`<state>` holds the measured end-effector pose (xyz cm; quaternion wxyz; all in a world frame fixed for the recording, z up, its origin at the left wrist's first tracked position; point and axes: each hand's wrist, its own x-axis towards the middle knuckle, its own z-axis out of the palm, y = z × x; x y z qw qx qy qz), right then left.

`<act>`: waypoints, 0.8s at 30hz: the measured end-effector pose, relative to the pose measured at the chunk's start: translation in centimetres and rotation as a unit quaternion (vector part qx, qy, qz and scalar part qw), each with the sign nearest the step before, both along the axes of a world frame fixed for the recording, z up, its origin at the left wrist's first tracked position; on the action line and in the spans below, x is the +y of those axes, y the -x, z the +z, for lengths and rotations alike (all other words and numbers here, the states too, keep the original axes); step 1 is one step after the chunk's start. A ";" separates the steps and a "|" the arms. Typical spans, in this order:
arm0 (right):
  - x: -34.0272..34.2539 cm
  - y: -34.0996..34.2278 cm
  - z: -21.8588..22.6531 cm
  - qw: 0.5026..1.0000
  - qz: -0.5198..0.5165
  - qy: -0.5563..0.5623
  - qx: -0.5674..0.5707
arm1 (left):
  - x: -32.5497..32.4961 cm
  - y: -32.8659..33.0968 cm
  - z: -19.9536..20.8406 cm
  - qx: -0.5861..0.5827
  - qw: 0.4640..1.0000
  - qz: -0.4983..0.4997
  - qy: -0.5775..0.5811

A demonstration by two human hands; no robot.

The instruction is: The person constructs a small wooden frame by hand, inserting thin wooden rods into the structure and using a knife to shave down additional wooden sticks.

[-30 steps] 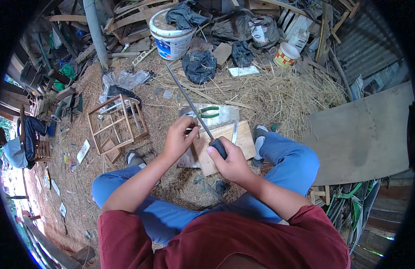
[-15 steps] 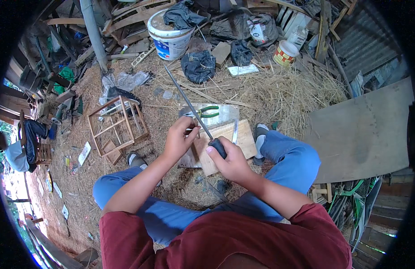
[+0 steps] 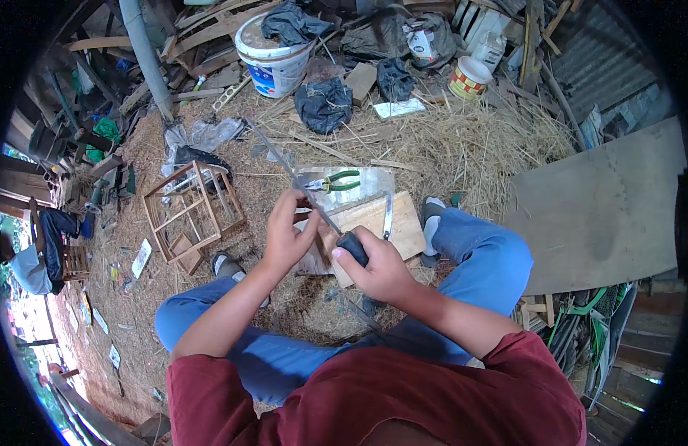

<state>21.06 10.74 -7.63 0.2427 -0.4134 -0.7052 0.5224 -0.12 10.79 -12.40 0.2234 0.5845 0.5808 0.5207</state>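
My right hand [image 3: 376, 266] is wrapped round the black handle [image 3: 351, 248] of a long, thin metal rod [image 3: 284, 163], which slants up and away to the left. My left hand [image 3: 288, 236] is beside the rod's lower part, thumb and fingers curled close together; what they pinch, if anything, is hidden. Below the hands lies a pale wooden board [image 3: 407, 227] with a knife [image 3: 388, 214] on it, its blade pointing away. Behind it, green-handled pliers [image 3: 342, 181] rest on a shiny flat sheet [image 3: 377, 181].
A small wooden frame [image 3: 195, 212] stands at the left. Farther back are a white bucket [image 3: 273, 70], black plastic bags [image 3: 323, 104], a small tub [image 3: 470, 78] and straw [image 3: 470, 149]. A large flat panel [image 3: 597, 215] lies at the right. A seated person [image 3: 43, 249] is at far left.
The rod and its handle have shifted a little left and toward me, still in my right hand. My left hand has moved slightly left. The knife's handle now shows. The whole view has shifted slightly.
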 end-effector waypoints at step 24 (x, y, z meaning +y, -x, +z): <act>-2.8 0.2 -7.0 0.985 0.058 0.152 0.062 | -6.7 1.6 1.8 0.168 0.985 -0.040 0.015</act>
